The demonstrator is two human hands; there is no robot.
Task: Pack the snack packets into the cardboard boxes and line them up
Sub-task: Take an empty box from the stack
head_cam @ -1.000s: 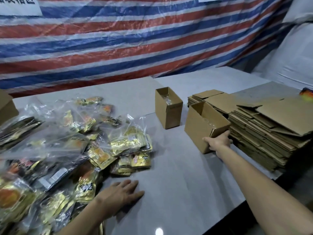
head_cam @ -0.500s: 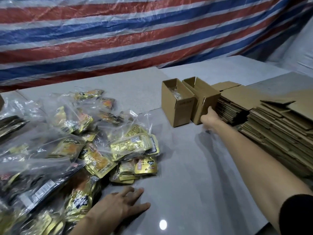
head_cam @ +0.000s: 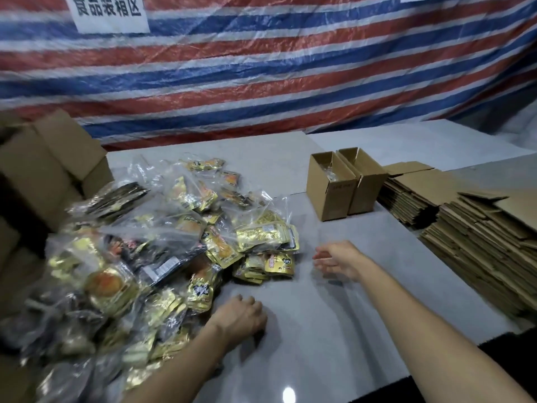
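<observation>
Now the packets (head_cam: 174,242) lie heaped left, the left hand (head_cam: 241,315) curled empty just beside their near edge, the right hand (head_cam: 337,261) open nearby, two touching boxes (head_cam: 331,196) beyond it.

My right hand (head_cam: 337,261) has let go of the second cardboard box (head_cam: 366,186) and has come back near the snack packets (head_cam: 261,234), fingers loose, holding nothing. That box now stands well ahead of my grip, touching the first box (head_cam: 329,194). My left hand (head_cam: 242,315), flat before, has curled its fingers.
</observation>
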